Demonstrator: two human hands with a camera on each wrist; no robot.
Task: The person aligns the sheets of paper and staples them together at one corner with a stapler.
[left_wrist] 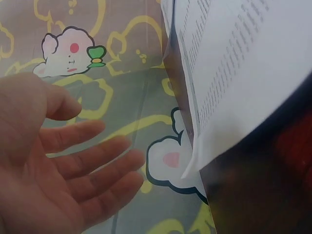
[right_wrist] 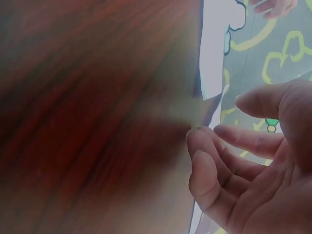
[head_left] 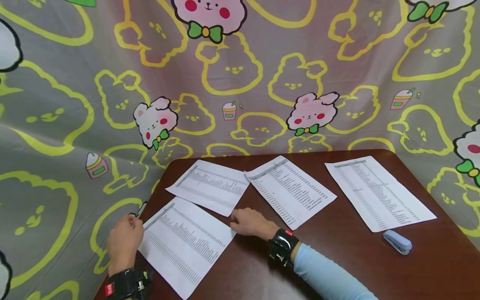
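Observation:
At the table's left edge is my left hand, beside a printed sheet of paper. In the left wrist view its fingers are spread and loosely bent with nothing between them, and the sheet shows a bent corner at the table edge. My right hand is low over the table at that sheet's right corner, close to a second printed sheet behind. Up close, the right fingers are loosely curled, with the thumb apart and nothing pinched.
A third printed sheet lies at the middle back, overlapping the second's corner. Further right is another sheet, with a light blue stapler at its near edge. A patterned curtain hangs behind and left of the brown table.

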